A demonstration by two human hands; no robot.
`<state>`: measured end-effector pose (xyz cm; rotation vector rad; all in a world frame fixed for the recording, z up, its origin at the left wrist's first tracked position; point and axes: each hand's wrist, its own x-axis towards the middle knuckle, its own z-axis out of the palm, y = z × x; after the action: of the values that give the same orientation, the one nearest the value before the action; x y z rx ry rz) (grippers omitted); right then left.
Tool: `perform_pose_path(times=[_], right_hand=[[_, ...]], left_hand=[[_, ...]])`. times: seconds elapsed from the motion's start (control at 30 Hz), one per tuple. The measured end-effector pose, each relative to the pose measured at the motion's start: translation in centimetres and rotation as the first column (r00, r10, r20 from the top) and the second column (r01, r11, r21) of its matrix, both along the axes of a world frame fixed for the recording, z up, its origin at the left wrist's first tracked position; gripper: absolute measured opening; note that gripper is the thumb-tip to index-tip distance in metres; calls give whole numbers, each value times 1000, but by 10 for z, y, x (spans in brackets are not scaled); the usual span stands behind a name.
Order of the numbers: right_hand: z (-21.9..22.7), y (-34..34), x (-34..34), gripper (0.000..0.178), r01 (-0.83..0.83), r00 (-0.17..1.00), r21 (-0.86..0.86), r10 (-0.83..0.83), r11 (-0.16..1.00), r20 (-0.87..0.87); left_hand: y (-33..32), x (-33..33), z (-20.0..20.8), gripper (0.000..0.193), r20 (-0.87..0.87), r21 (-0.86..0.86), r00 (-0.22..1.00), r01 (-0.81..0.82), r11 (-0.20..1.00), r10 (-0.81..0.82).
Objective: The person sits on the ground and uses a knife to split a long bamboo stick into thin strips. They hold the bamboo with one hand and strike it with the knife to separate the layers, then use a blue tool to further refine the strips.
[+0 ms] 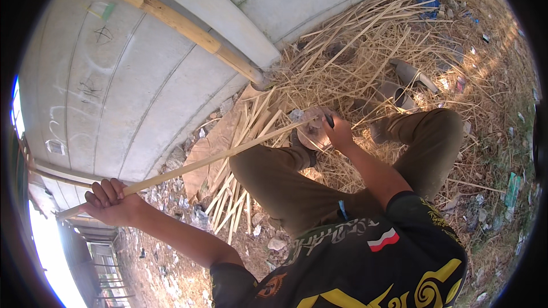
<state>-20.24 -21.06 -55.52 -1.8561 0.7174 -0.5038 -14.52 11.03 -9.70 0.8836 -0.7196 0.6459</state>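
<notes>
A long, pale strip of split bamboo or wood (217, 157) slants across the view from lower left up to the middle. My left hand (111, 201) is wrapped round it near its lower-left end, out at arm's length. Toward the other end, my right hand (341, 132) is closed on a black-handled tool (329, 120); its blade, if any, I cannot make out. That end of the strip lies over a round wooden block (315, 132) on the ground between my bent legs.
Several cut strips (231, 208) lie left of my knee, by a brown flat sheet (208, 151). More strips (354, 28) and shavings pile up ahead. A concrete wall (131, 85) with a leaning pole (171, 20) rises at left. Grey curved pieces (412, 74) lie at right.
</notes>
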Motion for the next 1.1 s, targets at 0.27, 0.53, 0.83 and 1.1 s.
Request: perform_pose_path(times=[0.27,0.53,0.83,1.1], right_hand=[[-155,-2,-40,29,-170,812,89,191,981,-552],[-53,2,3,32,-5,999,-126,-1,992,-49],[-113,-1,-17,34,-146,892,24,142,989,-428],[-46,7,2,32,32,999,-124,-27,992,35]], left_hand=[[40,28,-4,48,108,175,840,511,841,-533],[52,40,-10,49,98,109,904,405,908,-416],[60,27,-10,49,120,92,890,431,898,-440],[57,27,-6,48,73,90,940,325,941,-332]])
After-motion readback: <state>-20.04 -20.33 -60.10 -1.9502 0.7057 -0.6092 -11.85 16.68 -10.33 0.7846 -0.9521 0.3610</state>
